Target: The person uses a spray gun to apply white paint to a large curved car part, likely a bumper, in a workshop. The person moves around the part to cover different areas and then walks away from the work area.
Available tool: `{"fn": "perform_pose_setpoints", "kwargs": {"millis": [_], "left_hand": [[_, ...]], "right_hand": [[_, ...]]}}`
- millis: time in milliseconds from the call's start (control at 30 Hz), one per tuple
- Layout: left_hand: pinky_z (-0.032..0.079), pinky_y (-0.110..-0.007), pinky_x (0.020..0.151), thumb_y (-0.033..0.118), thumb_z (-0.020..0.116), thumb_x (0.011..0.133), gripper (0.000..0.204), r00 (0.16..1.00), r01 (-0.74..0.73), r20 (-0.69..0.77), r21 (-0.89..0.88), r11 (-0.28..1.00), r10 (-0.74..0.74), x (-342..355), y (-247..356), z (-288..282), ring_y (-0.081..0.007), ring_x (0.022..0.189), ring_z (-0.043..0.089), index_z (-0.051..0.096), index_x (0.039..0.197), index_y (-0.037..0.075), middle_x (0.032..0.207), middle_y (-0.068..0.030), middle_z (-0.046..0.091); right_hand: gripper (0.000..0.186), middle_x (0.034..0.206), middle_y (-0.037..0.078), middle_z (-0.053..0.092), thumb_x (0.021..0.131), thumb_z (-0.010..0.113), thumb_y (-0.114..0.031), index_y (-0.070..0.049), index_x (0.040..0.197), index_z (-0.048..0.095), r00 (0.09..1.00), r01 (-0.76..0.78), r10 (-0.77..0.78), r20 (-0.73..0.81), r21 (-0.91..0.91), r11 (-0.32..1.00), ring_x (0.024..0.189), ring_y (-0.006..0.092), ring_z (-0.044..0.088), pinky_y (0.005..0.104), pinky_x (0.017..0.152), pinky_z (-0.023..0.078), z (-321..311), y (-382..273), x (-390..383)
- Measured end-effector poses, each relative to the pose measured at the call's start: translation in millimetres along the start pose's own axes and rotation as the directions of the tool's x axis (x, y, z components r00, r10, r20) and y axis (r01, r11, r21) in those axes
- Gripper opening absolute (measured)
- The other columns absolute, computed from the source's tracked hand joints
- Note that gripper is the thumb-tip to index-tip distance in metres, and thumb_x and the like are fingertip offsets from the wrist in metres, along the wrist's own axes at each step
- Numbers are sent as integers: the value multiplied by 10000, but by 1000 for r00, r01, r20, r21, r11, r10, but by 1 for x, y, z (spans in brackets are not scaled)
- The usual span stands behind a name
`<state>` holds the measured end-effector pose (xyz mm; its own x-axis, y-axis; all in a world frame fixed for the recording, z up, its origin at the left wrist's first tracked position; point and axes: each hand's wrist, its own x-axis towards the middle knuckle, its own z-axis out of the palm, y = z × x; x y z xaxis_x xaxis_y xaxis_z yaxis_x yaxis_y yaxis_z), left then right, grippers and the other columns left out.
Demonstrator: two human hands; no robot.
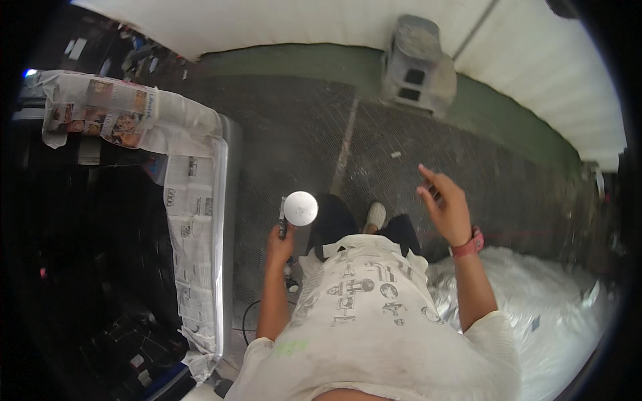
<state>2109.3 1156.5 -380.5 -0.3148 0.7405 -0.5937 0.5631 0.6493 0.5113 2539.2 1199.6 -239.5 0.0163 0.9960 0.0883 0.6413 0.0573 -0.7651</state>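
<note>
My left hand (280, 247) is closed around the handle of a spray gun (282, 217) with a round whitish cup (301, 208) on top. It is held upright, just right of a vehicle body edge (231, 200). Newspaper masking (189, 200) covers the border of the vehicle's dark opening. Free of any object, my right hand (447, 208) is raised over the floor with thumb and forefinger apart and the other fingers partly curled. A red watch (468, 244) is on that wrist.
A worn grey step stool (418, 63) stands at the far side by a pale curtain wall (301, 23). Clear plastic sheeting (528, 314) is bunched at the lower right. Near my left forearm, a thin dark hose (246, 317) loops down. The floor (294, 134) is dark and ribbed.
</note>
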Motion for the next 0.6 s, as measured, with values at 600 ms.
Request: {"fn": "perform_pose_setpoints", "kwargs": {"millis": [600], "left_hand": [[480, -451, 1019, 475, 615, 1007, 594, 949, 271, -133, -122, 955, -286, 338, 222, -87, -385, 1203, 642, 614, 1360, -2, 1286, -234, 670]], "right_hand": [[387, 948, 97, 709, 949, 712, -96, -51, 1332, 675, 916, -195, 123, 383, 156, 968, 768, 156, 628, 283, 739, 512, 157, 36, 499]]}}
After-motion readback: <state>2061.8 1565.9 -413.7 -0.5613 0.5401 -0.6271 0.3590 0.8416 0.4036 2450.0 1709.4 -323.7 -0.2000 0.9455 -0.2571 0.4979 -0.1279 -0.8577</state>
